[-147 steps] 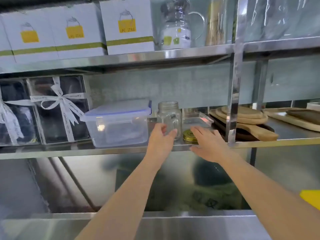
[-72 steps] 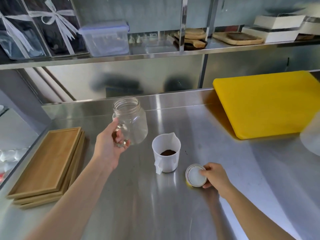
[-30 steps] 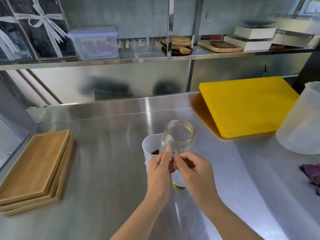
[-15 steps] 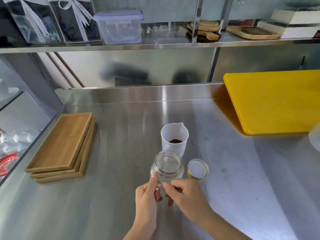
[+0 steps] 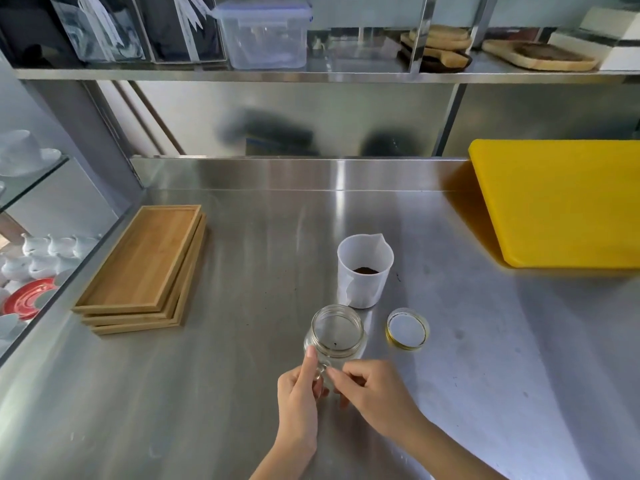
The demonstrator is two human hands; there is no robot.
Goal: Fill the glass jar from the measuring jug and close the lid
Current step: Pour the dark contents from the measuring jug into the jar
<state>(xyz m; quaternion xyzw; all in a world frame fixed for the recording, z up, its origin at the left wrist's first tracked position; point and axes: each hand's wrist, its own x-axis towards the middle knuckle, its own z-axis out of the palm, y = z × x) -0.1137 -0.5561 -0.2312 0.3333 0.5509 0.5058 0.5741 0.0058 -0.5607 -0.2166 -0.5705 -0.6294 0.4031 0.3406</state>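
Observation:
The open glass jar (image 5: 336,332) stands upright on the steel counter (image 5: 242,375), empty but for a dark speck. My left hand (image 5: 299,393) grips its near side, thumb up against the glass by the handle. My right hand (image 5: 372,391) touches the jar's near side too, fingers curled at the handle. Just behind the jar stands the white measuring jug (image 5: 363,271) with dark brown grounds at its bottom, spout pointing away. The gold-rimmed lid (image 5: 407,329) lies upside down to the right of the jar.
A stack of wooden trays (image 5: 145,268) lies at the left of the counter. A yellow cutting board (image 5: 561,202) leans at the back right. The shelf above holds a clear plastic box (image 5: 265,32) and wooden boards (image 5: 440,46). White crockery (image 5: 31,261) sits beyond the left edge.
The jar came off the shelf to the counter and now stands in front of the jug, lid beside it. Over the last half second both hands have stayed at its handle.

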